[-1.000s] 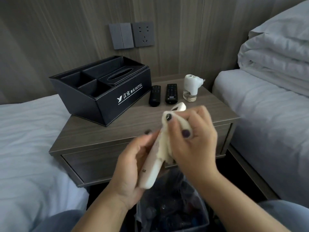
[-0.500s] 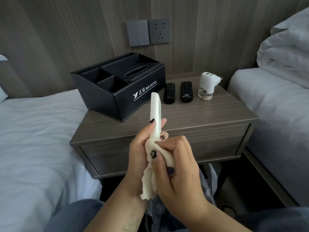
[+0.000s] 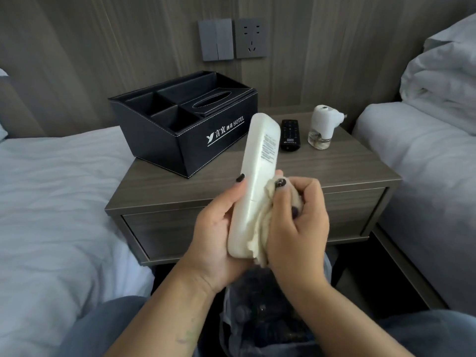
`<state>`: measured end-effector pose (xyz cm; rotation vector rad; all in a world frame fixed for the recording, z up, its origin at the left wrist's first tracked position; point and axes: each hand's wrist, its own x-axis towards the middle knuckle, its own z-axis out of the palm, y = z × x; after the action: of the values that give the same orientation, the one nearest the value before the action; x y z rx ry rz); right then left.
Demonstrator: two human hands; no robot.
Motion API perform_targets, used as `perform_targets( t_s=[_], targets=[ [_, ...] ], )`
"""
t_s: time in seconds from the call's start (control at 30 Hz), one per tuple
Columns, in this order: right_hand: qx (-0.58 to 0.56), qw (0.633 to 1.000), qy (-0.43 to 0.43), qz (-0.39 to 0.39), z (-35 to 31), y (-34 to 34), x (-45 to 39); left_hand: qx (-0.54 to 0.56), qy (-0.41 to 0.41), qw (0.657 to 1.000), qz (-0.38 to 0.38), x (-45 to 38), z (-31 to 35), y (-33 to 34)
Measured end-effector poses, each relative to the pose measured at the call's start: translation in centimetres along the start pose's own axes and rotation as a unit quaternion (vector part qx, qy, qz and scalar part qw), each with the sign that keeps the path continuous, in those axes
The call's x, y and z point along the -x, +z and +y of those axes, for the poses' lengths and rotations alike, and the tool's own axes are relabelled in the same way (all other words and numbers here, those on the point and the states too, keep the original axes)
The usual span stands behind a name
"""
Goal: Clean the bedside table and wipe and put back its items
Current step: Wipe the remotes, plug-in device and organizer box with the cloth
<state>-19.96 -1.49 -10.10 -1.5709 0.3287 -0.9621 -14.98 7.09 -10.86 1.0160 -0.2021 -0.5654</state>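
My left hand (image 3: 211, 235) grips the lower half of a white remote (image 3: 257, 173), held upright in front of the bedside table (image 3: 334, 166) with its labelled back facing me. My right hand (image 3: 296, 228) holds a cream cloth (image 3: 260, 228) bunched against the remote's right side. On the table stand a black hotel tissue organiser (image 3: 190, 130), a black remote (image 3: 290, 135) and a white plug-in mosquito repeller (image 3: 323, 126). The white remote hides whatever lies just left of the black remote.
Beds with white sheets flank the table, one on the left (image 3: 51, 202) and one on the right (image 3: 425, 163), with a folded duvet (image 3: 443, 81) on the right one. A bin lined with a plastic bag (image 3: 257, 318) sits between my knees. Switches and a socket (image 3: 231, 38) are on the wall.
The white remote has turned from edge-on to showing its labelled back. My right hand with the cloth has shifted to the remote's right side. The view has moved slightly left.
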Motion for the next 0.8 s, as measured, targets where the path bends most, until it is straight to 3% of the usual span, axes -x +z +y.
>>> perform_targets(
  t_s=[0.2, 0.3, 0.43, 0.5, 0.57, 0.63, 0.7, 0.8],
  targets=[
    [0.058, 0.996, -0.062, 0.032, -0.7, -1.2, -3.2, -0.052, -0.035, 0.981, -0.186, 0.3, -0.4, 0.8],
    [0.026, 0.999, 0.021, 0.03, -0.6, -2.2, -5.7, -0.19, 0.013, 0.96, -0.208, 0.5, -0.2, 0.8],
    [-0.143, 0.977, 0.158, -0.031, -1.3, -4.7, -8.5, -0.297, 0.017, 0.929, -0.221, 0.7, 0.3, 0.5],
    [-0.129, 0.986, 0.095, -0.049, -1.8, -5.3, -8.8, -0.306, 0.011, 0.927, -0.217, 0.7, 0.5, 0.5],
    [-0.005, 0.997, -0.065, -0.05, -2.2, -5.1, -8.3, -0.289, 0.012, 0.933, -0.216, 0.7, 0.4, 0.6],
    [0.074, 0.98, -0.182, -0.032, -2.0, -4.9, -7.8, -0.278, 0.008, 0.938, -0.209, 0.8, 0.3, 0.7],
    [0.078, 0.981, -0.176, -0.008, -1.4, -4.9, -7.6, -0.282, 0.0, 0.938, -0.203, 1.0, 0.3, 0.8],
    [0.022, 0.995, -0.073, 0.057, -1.0, -4.4, -7.1, -0.282, 0.016, 0.939, -0.194, 0.8, -0.3, 0.9]
  ],
)
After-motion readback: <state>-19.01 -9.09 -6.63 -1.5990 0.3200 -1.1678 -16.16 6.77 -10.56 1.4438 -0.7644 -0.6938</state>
